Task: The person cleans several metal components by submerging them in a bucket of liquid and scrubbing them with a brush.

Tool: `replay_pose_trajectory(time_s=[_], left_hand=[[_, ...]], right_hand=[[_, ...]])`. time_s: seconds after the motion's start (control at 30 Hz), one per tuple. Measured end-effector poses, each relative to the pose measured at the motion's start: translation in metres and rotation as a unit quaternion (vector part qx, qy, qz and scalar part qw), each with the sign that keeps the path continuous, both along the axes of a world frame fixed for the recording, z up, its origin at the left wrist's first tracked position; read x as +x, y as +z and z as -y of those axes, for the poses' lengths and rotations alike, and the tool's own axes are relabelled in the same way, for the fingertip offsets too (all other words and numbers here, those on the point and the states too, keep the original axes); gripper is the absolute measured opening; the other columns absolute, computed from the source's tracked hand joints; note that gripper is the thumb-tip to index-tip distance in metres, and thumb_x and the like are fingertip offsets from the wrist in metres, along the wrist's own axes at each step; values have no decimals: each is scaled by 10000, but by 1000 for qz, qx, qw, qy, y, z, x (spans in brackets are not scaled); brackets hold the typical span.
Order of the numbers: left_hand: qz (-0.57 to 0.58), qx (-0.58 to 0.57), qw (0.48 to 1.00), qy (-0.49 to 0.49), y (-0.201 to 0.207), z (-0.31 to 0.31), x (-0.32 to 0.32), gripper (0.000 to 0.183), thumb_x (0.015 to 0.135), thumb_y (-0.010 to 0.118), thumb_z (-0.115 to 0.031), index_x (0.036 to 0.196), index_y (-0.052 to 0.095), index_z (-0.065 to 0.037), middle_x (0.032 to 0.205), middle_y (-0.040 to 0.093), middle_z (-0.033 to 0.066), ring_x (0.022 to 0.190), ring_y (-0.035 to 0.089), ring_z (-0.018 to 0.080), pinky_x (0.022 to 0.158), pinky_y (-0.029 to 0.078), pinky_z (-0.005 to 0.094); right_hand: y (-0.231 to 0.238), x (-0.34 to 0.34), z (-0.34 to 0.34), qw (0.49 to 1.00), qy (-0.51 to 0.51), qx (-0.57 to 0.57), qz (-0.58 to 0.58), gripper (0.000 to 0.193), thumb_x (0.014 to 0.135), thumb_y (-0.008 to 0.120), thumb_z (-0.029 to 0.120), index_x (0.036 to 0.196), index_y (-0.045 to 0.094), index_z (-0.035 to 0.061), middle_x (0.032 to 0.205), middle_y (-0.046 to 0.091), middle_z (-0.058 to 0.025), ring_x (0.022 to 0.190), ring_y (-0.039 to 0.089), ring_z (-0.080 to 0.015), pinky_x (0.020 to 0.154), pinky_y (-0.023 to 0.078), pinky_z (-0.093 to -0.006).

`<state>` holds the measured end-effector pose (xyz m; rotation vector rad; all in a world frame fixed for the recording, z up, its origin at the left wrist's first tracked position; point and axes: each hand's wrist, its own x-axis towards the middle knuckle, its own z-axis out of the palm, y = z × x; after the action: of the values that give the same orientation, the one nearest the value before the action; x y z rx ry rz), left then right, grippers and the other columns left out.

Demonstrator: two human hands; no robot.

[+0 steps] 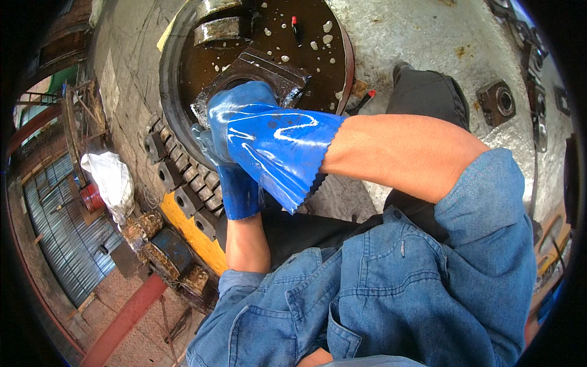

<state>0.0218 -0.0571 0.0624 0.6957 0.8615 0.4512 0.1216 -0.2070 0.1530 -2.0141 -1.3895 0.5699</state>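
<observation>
A dark, wet square metal block with a round bore (263, 67) is tilted in a round basin (169, 92) of brown oily liquid. Both my hands wear blue rubber gloves and are at the block's near left side. My right hand (240, 101) is closed over its near edge, fingers turned down and out of sight; whether anything else is in them cannot be seen. My left hand (211, 147) is under the right, fingers curled up against the block's near left corner, partly covered by the right glove's cuff.
Metal ring pieces (221, 30) and a red-tipped tool (295, 25) lie in the basin; another red-tipped tool (369, 95) is beside its rim. Rows of metal blocks (186, 199) line the left. A bored block (498, 103) sits on the right floor. A white bag (111, 180) lies far left.
</observation>
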Motion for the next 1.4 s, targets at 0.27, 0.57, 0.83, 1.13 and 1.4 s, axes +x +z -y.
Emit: replay_pose_trajectory(time_s=[0.27, 0.57, 0.83, 1.13, 1.4], left_hand=[[-4, 1, 1000, -2, 0, -4, 0, 597, 1101, 444, -485, 1499, 560, -56, 1472, 599, 160, 1348, 565, 314, 1195, 403, 461], [-8, 0, 1000, 4, 0, -4, -5, 582, 1104, 450, -465, 1497, 562, -51, 1468, 603, 159, 1346, 568, 310, 1195, 402, 454], [-4, 1, 1000, 1, 1, -5, -4, 569, 1107, 454, -448, 1495, 565, -46, 1464, 607, 158, 1345, 570, 306, 1195, 401, 448], [-4, 1, 1000, 2, 1, -8, -3, 554, 1110, 459, -428, 1492, 567, -42, 1459, 611, 157, 1343, 572, 303, 1195, 400, 441], [-16, 37, 999, -10, -7, -4, -29, 541, 1113, 464, -411, 1490, 570, -37, 1455, 615, 156, 1342, 574, 299, 1195, 400, 434]], right_hand=[[1, 2, 3, 1000, 8, 5, 3, 399, 954, 652, 420, 965, 792, 46, 772, 730, -213, 748, 741, -381, 654, 571, -463], [-5, 7, 0, 1000, 22, 6, 13, 386, 952, 654, 411, 965, 793, 51, 771, 730, -209, 747, 740, -379, 650, 569, -462], [-4, 7, 2, 999, 31, 9, 21, 374, 950, 656, 403, 965, 794, 56, 770, 729, -206, 746, 739, -378, 647, 567, -462], [-4, 8, 1, 999, 43, 18, 29, 361, 947, 658, 394, 965, 796, 61, 770, 729, -202, 745, 738, -377, 643, 565, -461], [-28, 12, -7, 997, 49, 49, 28, 349, 945, 660, 387, 965, 797, 66, 769, 729, -199, 744, 737, -375, 639, 563, -460]])
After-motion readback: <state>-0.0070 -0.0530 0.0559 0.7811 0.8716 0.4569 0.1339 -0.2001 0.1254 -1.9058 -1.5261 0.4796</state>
